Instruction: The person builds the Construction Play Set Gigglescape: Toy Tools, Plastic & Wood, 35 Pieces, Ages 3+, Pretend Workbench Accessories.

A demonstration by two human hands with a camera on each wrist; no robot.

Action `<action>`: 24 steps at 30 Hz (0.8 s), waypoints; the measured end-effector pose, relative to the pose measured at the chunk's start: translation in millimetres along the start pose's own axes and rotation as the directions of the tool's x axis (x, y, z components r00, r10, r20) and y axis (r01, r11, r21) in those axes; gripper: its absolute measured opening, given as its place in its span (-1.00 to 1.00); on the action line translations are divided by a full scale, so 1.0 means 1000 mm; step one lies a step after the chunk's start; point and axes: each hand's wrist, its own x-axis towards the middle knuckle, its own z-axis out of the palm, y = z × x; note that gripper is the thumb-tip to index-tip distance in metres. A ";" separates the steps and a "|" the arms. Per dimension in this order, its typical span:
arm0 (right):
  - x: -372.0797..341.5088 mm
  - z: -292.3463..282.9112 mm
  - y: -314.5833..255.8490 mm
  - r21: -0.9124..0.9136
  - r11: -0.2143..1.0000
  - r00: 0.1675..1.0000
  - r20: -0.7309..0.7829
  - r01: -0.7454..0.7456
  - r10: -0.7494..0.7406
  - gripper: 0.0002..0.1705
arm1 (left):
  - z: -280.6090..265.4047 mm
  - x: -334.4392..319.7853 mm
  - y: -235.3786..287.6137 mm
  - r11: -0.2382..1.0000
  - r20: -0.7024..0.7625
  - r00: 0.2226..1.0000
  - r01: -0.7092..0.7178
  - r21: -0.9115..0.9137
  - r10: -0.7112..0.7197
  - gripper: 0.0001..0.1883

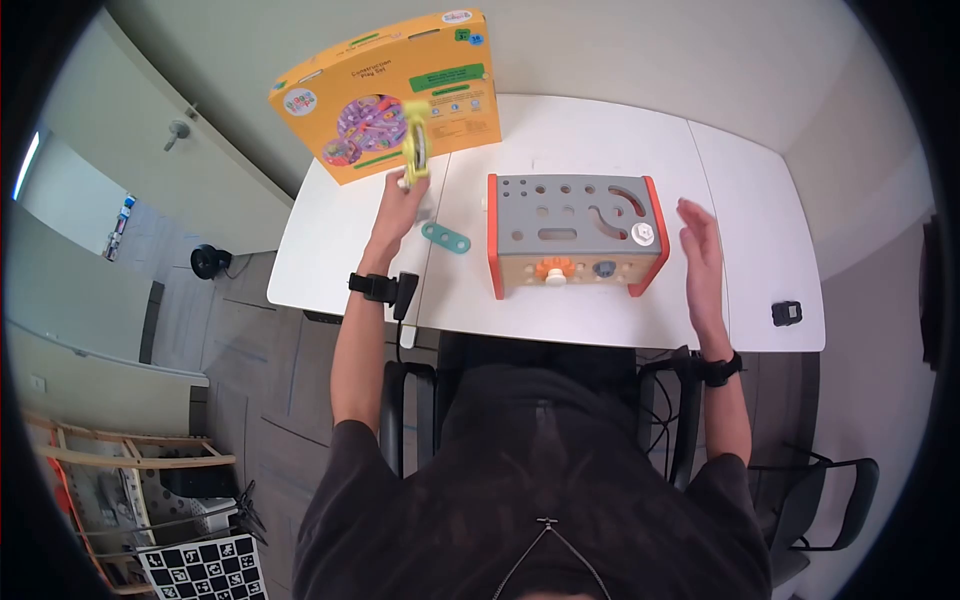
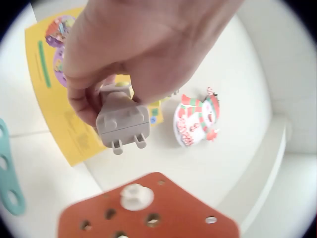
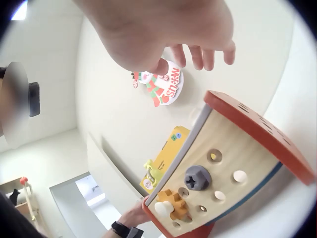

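My left hand [image 1: 402,205] grips a yellow-green toy tool [image 1: 416,145] by its grey handle, raised over the table's left part before the yellow box. In the left wrist view the fingers curl round the grey handle [image 2: 123,121], whose end has two short prongs. My right hand [image 1: 703,250] is held off the right side of the toy workbench [image 1: 570,215], fingers relaxed and holding nothing; the right wrist view shows this hand [image 3: 168,34] above the bench. An orange gear [image 3: 173,204] and a grey bolt [image 3: 197,177] sit on the bench's side.
A teal strip with holes [image 1: 446,237] lies left of the workbench. The yellow box [image 1: 390,100] stands at the table's back left. A small black device [image 1: 787,313] lies at the right edge. A snowman decoration [image 2: 198,119] is on the wall.
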 end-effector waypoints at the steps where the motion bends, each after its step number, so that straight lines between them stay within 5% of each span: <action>1: 0.005 0.000 -0.005 0.000 0.999 0.999 -0.024 0.033 -0.033 -0.49 | 0.009 -0.005 0.017 0.991 0.011 0.999 -0.030 -0.131 0.031 -0.36; 7: 0.021 0.022 -0.056 -0.011 0.989 0.988 0.041 0.147 -0.147 -0.60 | 0.056 -0.049 0.128 0.886 0.066 0.939 -0.293 -0.360 0.337 -0.41; 10: 0.024 0.042 -0.078 0.050 0.994 0.981 0.164 0.094 -0.102 -0.65 | 0.073 -0.044 0.128 0.841 0.108 0.835 -0.541 -0.021 0.540 -0.46; 11: 0.027 0.047 -0.081 0.041 0.993 0.973 0.197 0.112 -0.118 -0.66 | 0.077 -0.045 0.128 0.830 0.125 0.822 -0.542 -0.130 0.556 -0.43; 20: 0.047 0.073 -0.100 -0.040 0.966 0.903 0.369 0.255 -0.223 -0.65 | 0.079 -0.044 0.129 0.811 0.258 0.803 -0.576 0.106 0.537 -0.50; 24: 0.057 0.088 -0.101 -0.049 0.950 0.875 0.407 0.308 -0.262 -0.61 | 0.077 -0.045 0.128 0.811 0.305 0.782 -0.583 0.050 0.543 -0.49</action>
